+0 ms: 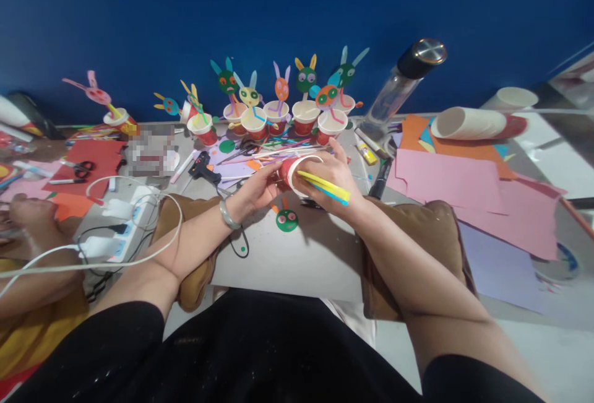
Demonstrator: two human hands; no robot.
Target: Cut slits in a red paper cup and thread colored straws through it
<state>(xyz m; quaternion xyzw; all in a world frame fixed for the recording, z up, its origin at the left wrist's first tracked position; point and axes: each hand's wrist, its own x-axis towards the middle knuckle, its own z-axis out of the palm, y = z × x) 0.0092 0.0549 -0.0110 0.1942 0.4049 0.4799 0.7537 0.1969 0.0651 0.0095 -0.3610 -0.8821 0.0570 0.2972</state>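
Observation:
A red and white paper cup (290, 174) is tipped on its side between my two hands, its opening toward the lower right. My left hand (262, 189) holds the cup's left side. My right hand (335, 174) is closed at the cup's rim, with yellow and blue strips (331, 190) sticking out of it to the right. Whether its fingers also grip the cup is hard to make out. Just below the cup, a green paper face (286, 220) with pink eyes and orange ears lies on the grey table (297, 260).
Cups with paper rabbit figures (254, 123) stand along the blue wall. A glue gun (204, 168) and a power strip (134, 223) lie left. Pink paper (445, 180) and a bottle (394, 90) are right. Another person's arm (41, 267) is far left.

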